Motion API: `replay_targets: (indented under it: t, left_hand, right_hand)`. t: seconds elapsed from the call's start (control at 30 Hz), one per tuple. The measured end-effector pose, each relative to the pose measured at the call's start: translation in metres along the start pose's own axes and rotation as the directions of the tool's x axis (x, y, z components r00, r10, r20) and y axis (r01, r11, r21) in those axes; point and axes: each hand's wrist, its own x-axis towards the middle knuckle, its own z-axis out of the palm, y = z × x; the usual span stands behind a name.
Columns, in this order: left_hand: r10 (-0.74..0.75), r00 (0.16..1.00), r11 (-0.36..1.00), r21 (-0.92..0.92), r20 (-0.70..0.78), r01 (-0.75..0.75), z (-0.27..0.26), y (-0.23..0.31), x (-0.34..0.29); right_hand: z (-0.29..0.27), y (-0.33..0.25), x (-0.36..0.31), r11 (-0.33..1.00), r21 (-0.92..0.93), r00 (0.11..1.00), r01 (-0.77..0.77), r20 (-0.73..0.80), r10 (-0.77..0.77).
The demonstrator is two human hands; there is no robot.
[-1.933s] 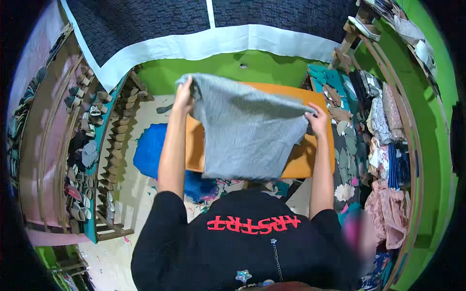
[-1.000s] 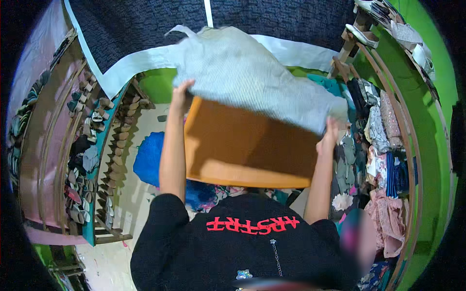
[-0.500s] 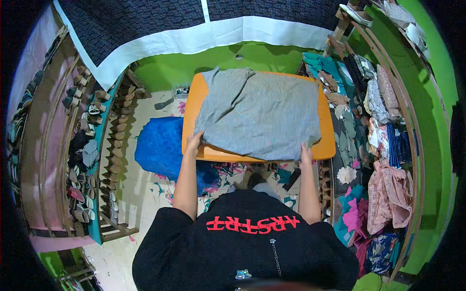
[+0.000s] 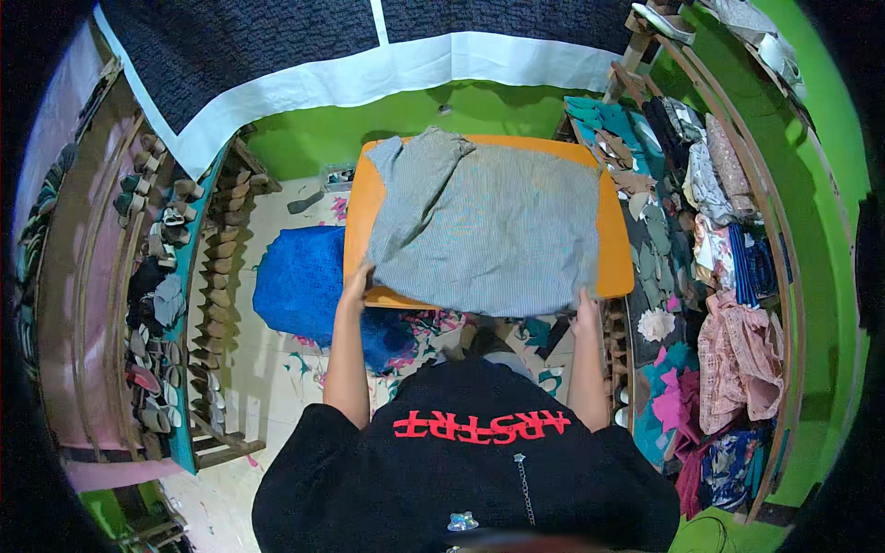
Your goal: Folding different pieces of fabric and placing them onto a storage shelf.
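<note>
**Grey cloth lying spread on the orange table, both hands at its near edge**

A dark patterned hanging (image 4: 304, 46) with a white border is covering the far wall above green paint. Shelves (image 4: 737, 230) crowded with folded and loose fabrics are lining the right side, and racks of shoes (image 4: 157, 276) are running down the left.

In the middle, an orange table (image 4: 616, 249) is carrying a grey cloth (image 4: 498, 230), which is lying nearly flat across most of the top. Its far-left corner is bunching up and folding over, while the rest is resting smooth; the near edge is hanging just over the table's front, where the hands can reach it.

A blue cloth (image 4: 300, 281) is lying on the tiled floor just left of the table, with coloured scraps scattered around it.

The left hand (image 4: 355, 276) is pinching the near-left corner of the grey cloth, fingers closed on it, seemingly to hold that side taut. The right hand (image 4: 584, 309) is sitting at the near-right corner, touching the hem; whether it is gripping or only pressing, I cannot tell.
</note>
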Motion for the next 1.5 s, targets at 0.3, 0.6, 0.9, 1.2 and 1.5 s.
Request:
replay_targets:
  t: [0.3, 0.6, 0.9, 1.2, 1.5]
  left_hand:
    - [0.100, 0.982, 0.850, -0.527, 0.157, -0.002, 0.000, 0.050, -0.052]
    - [-0.317, 0.948, 0.948, -0.030, 0.019, 0.317, -0.033, -0.003, -0.051]
    - [-0.253, 0.965, 0.961, 0.131, 0.073, 0.242, -0.031, -0.004, -0.050]
    - [0.038, 0.941, 0.953, -0.297, 0.336, 0.068, -0.015, 0.079, -0.060]
    - [0.391, 0.887, 0.838, -0.494, 0.246, -0.233, 0.060, 0.271, 0.028]
  right_hand:
    - [-0.026, -0.020, 0.015, 0.854, 0.490, 0.957, 0.173, 0.120, -0.263]
    - [-0.030, 0.003, -0.040, 0.942, -0.054, 0.930, -0.332, 0.150, 0.337]
    - [-0.028, -0.007, -0.039, 0.983, -0.060, 0.886, -0.171, 0.427, 0.180]
    - [-0.020, -0.048, -0.001, 0.998, -0.014, 0.931, 0.053, 0.361, -0.044]
    - [0.095, -0.216, 0.131, 0.868, 0.440, 0.844, 0.232, 0.352, -0.404]
